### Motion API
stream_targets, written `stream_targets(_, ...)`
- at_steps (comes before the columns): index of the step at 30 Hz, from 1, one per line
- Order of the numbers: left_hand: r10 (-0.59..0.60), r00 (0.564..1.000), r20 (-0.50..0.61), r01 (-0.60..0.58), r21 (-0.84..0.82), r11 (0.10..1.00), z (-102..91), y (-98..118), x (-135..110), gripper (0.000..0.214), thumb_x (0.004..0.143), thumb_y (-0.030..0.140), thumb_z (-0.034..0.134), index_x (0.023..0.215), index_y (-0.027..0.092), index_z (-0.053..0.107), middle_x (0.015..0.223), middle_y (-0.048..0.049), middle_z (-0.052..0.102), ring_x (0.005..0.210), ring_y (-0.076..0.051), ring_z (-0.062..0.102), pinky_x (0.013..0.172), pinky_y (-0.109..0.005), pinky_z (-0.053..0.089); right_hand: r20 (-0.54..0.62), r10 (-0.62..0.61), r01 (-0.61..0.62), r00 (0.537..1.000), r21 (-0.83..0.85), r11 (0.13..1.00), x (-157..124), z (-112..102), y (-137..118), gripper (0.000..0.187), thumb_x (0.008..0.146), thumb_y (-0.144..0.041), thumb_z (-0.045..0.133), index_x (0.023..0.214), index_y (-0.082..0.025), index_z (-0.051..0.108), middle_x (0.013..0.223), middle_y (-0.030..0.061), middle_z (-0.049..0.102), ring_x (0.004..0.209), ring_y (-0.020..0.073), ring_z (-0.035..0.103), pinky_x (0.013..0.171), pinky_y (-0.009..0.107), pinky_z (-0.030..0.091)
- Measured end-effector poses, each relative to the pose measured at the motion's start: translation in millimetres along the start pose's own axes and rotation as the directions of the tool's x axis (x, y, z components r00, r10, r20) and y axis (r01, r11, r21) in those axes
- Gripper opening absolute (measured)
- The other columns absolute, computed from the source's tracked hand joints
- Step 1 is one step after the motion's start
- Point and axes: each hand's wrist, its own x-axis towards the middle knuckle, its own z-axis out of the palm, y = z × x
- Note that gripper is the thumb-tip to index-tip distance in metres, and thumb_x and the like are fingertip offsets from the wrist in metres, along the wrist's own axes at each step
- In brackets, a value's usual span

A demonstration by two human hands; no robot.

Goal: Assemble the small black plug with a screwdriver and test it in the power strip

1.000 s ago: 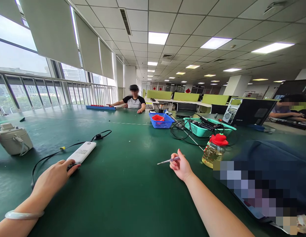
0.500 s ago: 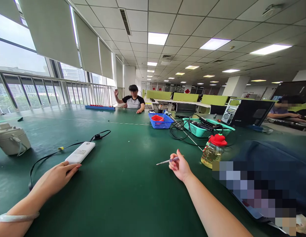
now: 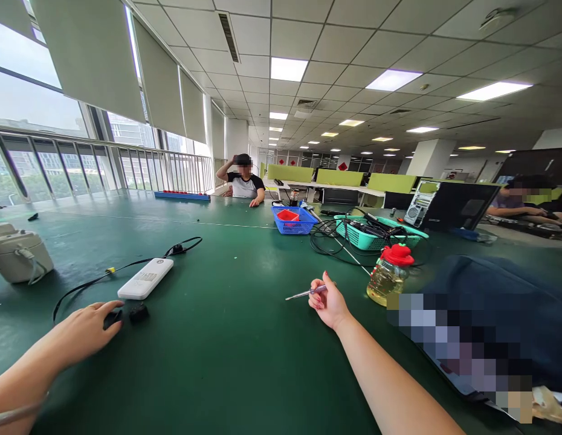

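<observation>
My right hand (image 3: pixel 330 304) is closed around a thin tester screwdriver (image 3: pixel 304 293) whose metal tip points left over the green table (image 3: pixel 226 338). My left hand (image 3: pixel 84 328) rests low at the left, its fingertips on a small black plug-like piece (image 3: pixel 112 318); a second black piece (image 3: pixel 138 312) lies just to its right. A white power strip (image 3: pixel 145 278) with a black cord (image 3: pixel 95 281) lies beyond the left hand, apart from it.
A glass bottle with a red lid (image 3: pixel 390 275) stands right of my right hand. Blue basket (image 3: pixel 293 221), teal basket of cables (image 3: pixel 376 232), beige appliance (image 3: pixel 19 254), dark cloth (image 3: pixel 489 302). A person (image 3: pixel 243 179) sits at the far end.
My left hand drew back toward me off the power strip, and black pieces now show beside it. The right hand stays put with the screwdriver. The far person raised a hand to the head.
</observation>
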Motion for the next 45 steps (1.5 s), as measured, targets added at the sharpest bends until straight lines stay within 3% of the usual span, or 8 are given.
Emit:
stream_targets(5,-0.003,0.999,0.034,0.002,0.016,1.0,-0.9,2,1,0.055,0.079,0.036,0.042,0.121,0.009,0.064,0.114,-0.0186,0.069,0.102,-0.034,0.067,0.097,-0.047,0.046,0.002,-0.002,0.002,1.0,-0.015,1.0,0,-1,0,0.052,0.083,-0.066,0.057,0.06,-0.019,0.055,0.038,-0.0061,0.037,0.033,0.0059,0.024,0.037,0.023,0.022)
stream_targets(9,-0.057,0.998,0.032,0.057,0.001,0.998,-4.8,2,0,0.056,0.078,0.022,0.041,0.13,0.011,0.057,0.124,-0.0187,0.063,0.108,-0.032,0.064,0.095,-0.044,0.047,0.01,0.001,-0.001,1.0,-0.015,1.0,-1,-1,-1,0.053,0.082,-0.066,0.057,0.06,-0.019,0.056,0.039,-0.0059,0.037,0.033,0.0056,0.024,0.037,0.022,0.022)
stream_targets(14,-0.129,0.96,-0.25,0.099,-0.128,0.987,-18.5,8,-5,0.061,0.08,0.029,0.036,0.137,0.01,0.044,0.125,-0.0195,0.06,0.116,-0.033,0.059,0.097,-0.046,0.045,0.003,0.008,-0.008,1.0,-0.01,1.0,-1,0,-1,0.053,0.082,-0.066,0.058,0.059,-0.019,0.056,0.039,-0.006,0.036,0.034,0.0051,0.024,0.038,0.021,0.021)
stream_targets(17,-0.035,0.942,-0.332,-0.063,-0.28,0.958,-24.1,13,-7,0.066,0.08,0.038,0.037,0.141,0.013,0.035,0.129,-0.0141,0.06,0.118,-0.028,0.058,0.101,-0.042,0.045,0.004,0.009,-0.009,1.0,-0.01,1.0,-2,0,-1,0.052,0.083,-0.065,0.057,0.06,-0.019,0.056,0.039,-0.0058,0.037,0.034,0.0053,0.025,0.038,0.021,0.022)
stream_targets(20,0.105,0.953,-0.285,-0.197,-0.313,0.929,-21.6,16,-7,0.066,0.08,0.04,0.038,0.142,0.017,0.032,0.131,-0.009,0.061,0.12,-0.025,0.057,0.101,-0.037,0.044,0.008,0.008,-0.008,1.0,-0.009,1.0,-2,0,-1,0.052,0.084,-0.064,0.057,0.06,-0.019,0.056,0.039,-0.0054,0.037,0.033,0.0059,0.025,0.037,0.022,0.023)
stream_targets(26,0.233,0.956,-0.179,-0.274,-0.255,0.927,-5.9,17,-7,0.066,0.085,0.042,0.035,0.147,0.019,0.027,0.136,-0.0067,0.058,0.12,-0.026,0.057,0.099,-0.035,0.043,0.014,0.002,-0.002,1.0,-0.02,1.0,-2,0,-1,0.052,0.083,-0.065,0.057,0.059,-0.019,0.057,0.04,-0.0053,0.037,0.033,0.0057,0.025,0.037,0.022,0.023)
stream_targets(35,0.228,0.969,-0.094,-0.242,-0.202,0.949,-9.3,29,-7,0.067,0.083,0.044,0.034,0.141,0.013,0.042,0.134,-0.0128,0.058,0.121,-0.029,0.056,0.103,-0.04,0.041,0.017,0.01,-0.009,1.0,-0.027,1.0,-2,0,-1,0.053,0.082,-0.067,0.057,0.06,-0.019,0.056,0.04,-0.0058,0.037,0.034,0.005,0.025,0.037,0.021,0.023)
stream_targets(45,0.163,0.981,-0.104,-0.185,-0.255,0.949,-3.0,23,-5,0.065,0.081,0.046,0.036,0.139,0.019,0.048,0.121,-0.0115,0.066,0.107,-0.031,0.063,0.093,-0.042,0.048,0.028,-0.002,0.003,1.0,-0.023,1.0,0,0,2,0.051,0.081,-0.065,0.06,0.06,-0.019,0.056,0.04,-0.0064,0.036,0.034,0.0049,0.024,0.037,0.021,0.021)
